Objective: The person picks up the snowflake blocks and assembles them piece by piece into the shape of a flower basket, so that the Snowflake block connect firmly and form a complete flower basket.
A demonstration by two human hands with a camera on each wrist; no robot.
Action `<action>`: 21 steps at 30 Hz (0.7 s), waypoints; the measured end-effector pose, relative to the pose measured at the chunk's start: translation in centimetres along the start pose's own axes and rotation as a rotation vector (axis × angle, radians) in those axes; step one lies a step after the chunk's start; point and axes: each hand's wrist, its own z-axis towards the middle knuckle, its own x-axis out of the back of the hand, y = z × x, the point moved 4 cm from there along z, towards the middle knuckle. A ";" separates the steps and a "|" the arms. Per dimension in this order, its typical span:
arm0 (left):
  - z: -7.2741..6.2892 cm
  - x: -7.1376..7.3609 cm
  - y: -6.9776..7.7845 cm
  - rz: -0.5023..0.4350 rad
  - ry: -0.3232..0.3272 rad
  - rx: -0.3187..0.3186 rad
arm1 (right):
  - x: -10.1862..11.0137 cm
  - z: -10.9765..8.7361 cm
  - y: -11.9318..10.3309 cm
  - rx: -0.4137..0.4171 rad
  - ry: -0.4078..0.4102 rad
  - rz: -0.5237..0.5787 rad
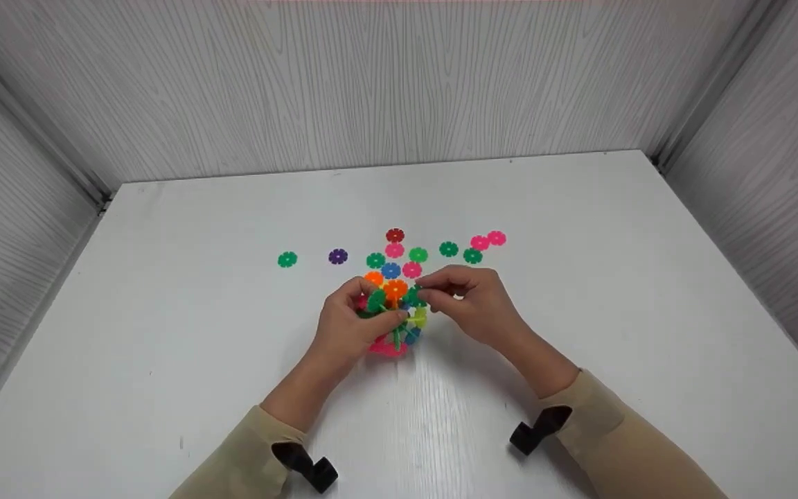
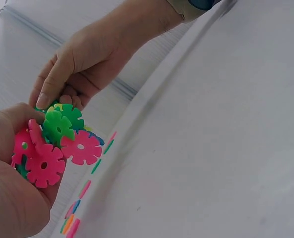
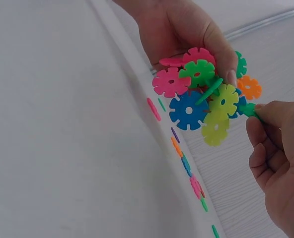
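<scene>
Discs (image 1: 395, 250) lie loose beyond left grip (image 1: 348, 323) holding joined cluster (image 3: 216, 106), right grip (image 1: 476, 302) pinching green disc (image 3: 249, 110).

Toward 8 o'clock, the left hand (image 2: 13, 196) grips a cluster of notched pink and green discs (image 2: 57, 139). The right hand (image 2: 87, 62) slants down from 12 o'clock, fingertips at the cluster's 11 o'clock edge. Loose discs (image 2: 85, 189) line the white table (image 2: 211, 124) toward 7 o'clock.

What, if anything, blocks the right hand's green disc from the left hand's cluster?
Nothing visible: the right hand pinches the green notched disc at the edge of the notched-disc cluster the left hand holds.
</scene>
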 end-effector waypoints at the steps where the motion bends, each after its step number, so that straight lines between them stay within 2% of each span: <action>1: 0.0 0.0 0.0 0.002 0.003 0.002 | 0.0 0.0 0.0 0.001 -0.004 0.003; 12: 0.1 -0.1 0.0 -0.016 0.010 0.022 | -0.4 -0.1 0.3 -0.014 -0.042 0.001; 21: 0.2 0.1 0.1 -0.091 -0.106 0.039 | 0.2 0.0 0.2 0.004 -0.040 0.016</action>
